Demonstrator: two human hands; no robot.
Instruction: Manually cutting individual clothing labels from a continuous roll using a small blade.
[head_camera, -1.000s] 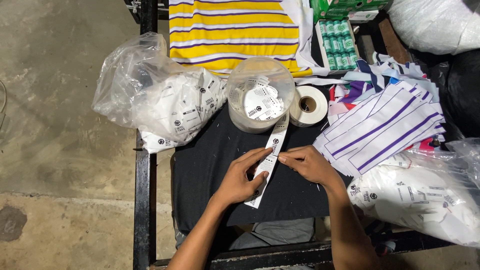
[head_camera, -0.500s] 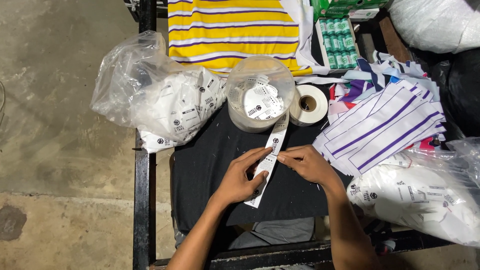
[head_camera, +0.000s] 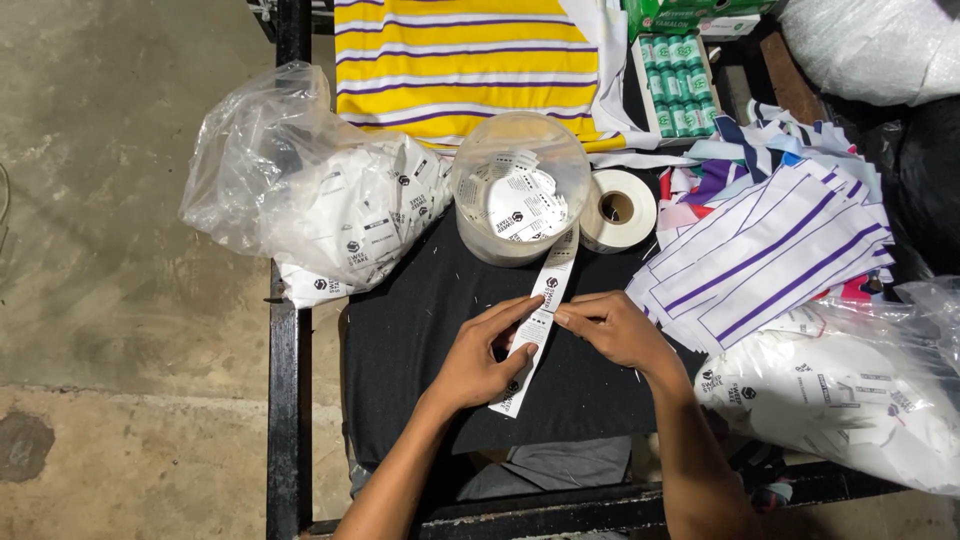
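My left hand (head_camera: 480, 360) and my right hand (head_camera: 610, 330) are both low on the bench (head_camera: 400, 330), over its black cloth. Between them is a long white strip of labels (head_camera: 535, 325). My left fingers (head_camera: 525, 308) are closed on the strip from the left side. My right fingers (head_camera: 570, 315) pinch it from the right side, at the same spot. Both hands are just as near to it.

The strip lies slanted. Its loose end points down toward me and a bit left. Its far end points up and a bit right, into a clear tub (head_camera: 518, 185) full of cut labels.

A white roll (head_camera: 618, 208) is just beside the tub. A bag of labels (head_camera: 310, 190) sits to the left. Striped cloth pieces (head_camera: 770, 250) lie to the right. Farther off is a yellow striped shirt (head_camera: 465, 60).
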